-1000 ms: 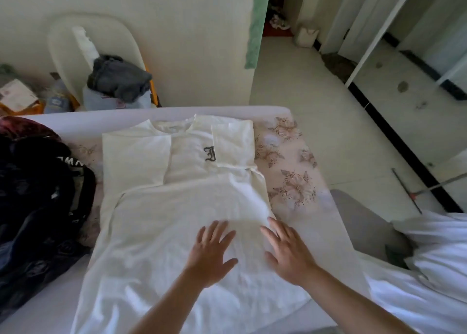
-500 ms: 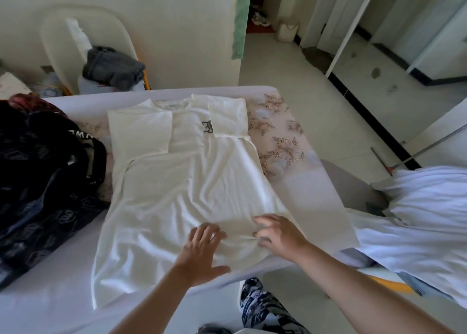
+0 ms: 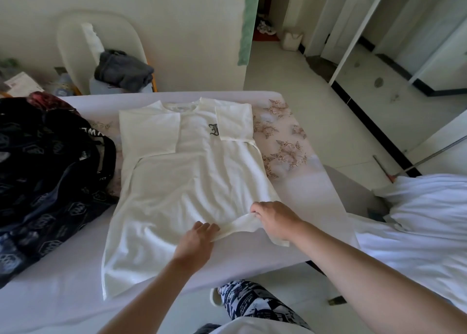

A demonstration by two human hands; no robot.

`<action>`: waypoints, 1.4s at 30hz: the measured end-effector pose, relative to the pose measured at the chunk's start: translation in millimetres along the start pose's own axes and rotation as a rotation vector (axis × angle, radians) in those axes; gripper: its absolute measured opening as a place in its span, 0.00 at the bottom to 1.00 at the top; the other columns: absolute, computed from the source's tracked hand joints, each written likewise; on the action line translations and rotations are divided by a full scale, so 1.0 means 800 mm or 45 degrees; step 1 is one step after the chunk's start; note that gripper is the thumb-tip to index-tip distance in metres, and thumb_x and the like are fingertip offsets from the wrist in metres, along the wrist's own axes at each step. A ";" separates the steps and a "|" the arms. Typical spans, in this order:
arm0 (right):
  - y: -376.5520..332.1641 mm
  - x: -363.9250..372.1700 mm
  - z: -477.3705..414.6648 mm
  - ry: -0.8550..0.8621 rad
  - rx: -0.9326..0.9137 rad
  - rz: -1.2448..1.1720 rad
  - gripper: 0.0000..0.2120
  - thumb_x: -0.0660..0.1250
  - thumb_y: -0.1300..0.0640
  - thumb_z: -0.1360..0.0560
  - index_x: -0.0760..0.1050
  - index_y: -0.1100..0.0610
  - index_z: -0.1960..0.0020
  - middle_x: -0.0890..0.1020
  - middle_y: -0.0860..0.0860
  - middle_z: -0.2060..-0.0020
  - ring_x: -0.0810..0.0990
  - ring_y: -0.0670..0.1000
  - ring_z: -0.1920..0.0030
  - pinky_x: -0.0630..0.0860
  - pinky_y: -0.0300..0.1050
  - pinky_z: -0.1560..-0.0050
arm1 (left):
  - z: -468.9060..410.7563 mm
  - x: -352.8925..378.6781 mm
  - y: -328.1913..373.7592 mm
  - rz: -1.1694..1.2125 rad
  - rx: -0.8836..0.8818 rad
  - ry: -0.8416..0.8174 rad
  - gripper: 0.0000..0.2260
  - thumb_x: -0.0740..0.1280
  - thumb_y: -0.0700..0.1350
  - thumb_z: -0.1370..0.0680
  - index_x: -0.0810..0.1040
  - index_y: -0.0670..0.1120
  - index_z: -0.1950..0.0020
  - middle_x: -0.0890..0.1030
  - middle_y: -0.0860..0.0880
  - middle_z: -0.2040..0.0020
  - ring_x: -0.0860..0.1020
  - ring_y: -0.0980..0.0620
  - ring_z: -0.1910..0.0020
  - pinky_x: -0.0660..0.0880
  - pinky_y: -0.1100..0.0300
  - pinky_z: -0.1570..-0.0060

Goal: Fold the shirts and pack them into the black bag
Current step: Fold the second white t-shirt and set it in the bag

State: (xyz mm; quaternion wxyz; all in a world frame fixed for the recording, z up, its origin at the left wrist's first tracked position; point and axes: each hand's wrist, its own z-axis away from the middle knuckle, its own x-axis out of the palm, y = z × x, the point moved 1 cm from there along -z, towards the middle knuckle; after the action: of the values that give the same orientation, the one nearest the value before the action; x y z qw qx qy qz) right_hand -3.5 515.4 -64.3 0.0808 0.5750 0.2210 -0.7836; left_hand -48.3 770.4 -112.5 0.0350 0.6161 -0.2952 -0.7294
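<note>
Cream shirt (image 3: 192, 182), lower part: left hand (image 3: 195, 240) and right hand (image 3: 275, 220) each curl their fingers round a raised fold of cloth. Shirt lies sleeves-inward on the white table (image 3: 63, 295); black bag (image 3: 50, 169) sits just beside its left edge.

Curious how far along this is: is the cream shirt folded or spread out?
Partly folded: the cream cloth shirt lies flat, sleeves turned in over its chest; left hand and right hand pinch its lower part.
</note>
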 end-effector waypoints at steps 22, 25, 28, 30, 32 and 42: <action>0.090 -0.222 -0.352 0.666 0.307 0.184 0.26 0.69 0.58 0.26 0.68 0.56 0.31 0.70 0.60 0.33 0.71 0.63 0.37 0.68 0.58 0.41 | -0.378 -0.270 -0.083 0.292 -0.542 0.512 0.30 0.69 0.42 0.22 0.61 0.50 0.23 0.59 0.47 0.22 0.68 0.45 0.29 0.69 0.51 0.35; 0.082 -0.175 -0.350 0.509 0.070 0.197 0.26 0.69 0.60 0.28 0.70 0.55 0.31 0.68 0.60 0.31 0.70 0.63 0.35 0.68 0.57 0.37 | -0.362 -0.215 -0.076 0.225 -0.290 0.450 0.24 0.66 0.40 0.22 0.69 0.52 0.27 0.64 0.50 0.24 0.71 0.47 0.31 0.68 0.54 0.34; 0.082 -0.109 -0.325 -0.003 -0.059 0.109 0.32 0.66 0.49 0.25 0.61 0.52 0.24 0.57 0.57 0.22 0.55 0.58 0.23 0.55 0.55 0.24 | -0.330 -0.151 -0.088 -0.087 -0.099 -0.091 0.23 0.68 0.51 0.23 0.70 0.57 0.28 0.61 0.52 0.22 0.60 0.49 0.24 0.57 0.47 0.24; 0.086 -0.072 -0.309 -0.229 -0.085 0.136 0.42 0.65 0.42 0.28 0.49 0.50 0.20 0.43 0.53 0.20 0.41 0.56 0.20 0.44 0.55 0.22 | -0.308 -0.120 -0.112 -0.363 -0.126 -0.445 0.36 0.69 0.63 0.28 0.59 0.61 0.23 0.47 0.53 0.20 0.44 0.47 0.20 0.44 0.40 0.24; 0.089 -0.049 -0.299 -0.274 -0.091 0.209 0.47 0.64 0.44 0.27 0.38 0.48 0.19 0.32 0.52 0.22 0.32 0.55 0.22 0.38 0.57 0.22 | -0.291 -0.106 -0.137 -0.476 -0.214 -0.514 0.45 0.67 0.70 0.31 0.48 0.62 0.21 0.37 0.52 0.20 0.36 0.45 0.22 0.36 0.37 0.26; 0.101 -0.044 -0.292 0.163 -0.220 0.222 0.26 0.70 0.72 0.28 0.76 0.59 0.31 0.74 0.57 0.30 0.76 0.60 0.33 0.76 0.58 0.36 | -0.285 -0.122 -0.146 -0.378 -0.218 -0.220 0.17 0.61 0.45 0.18 0.74 0.53 0.29 0.74 0.52 0.30 0.73 0.47 0.33 0.67 0.56 0.34</action>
State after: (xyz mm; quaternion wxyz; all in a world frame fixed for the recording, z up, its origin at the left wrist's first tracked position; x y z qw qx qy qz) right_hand 240.7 541.6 -108.0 0.1836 0.6319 0.2415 -0.7132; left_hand 221.2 819.2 -97.2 -0.0463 0.5827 -0.1398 -0.7992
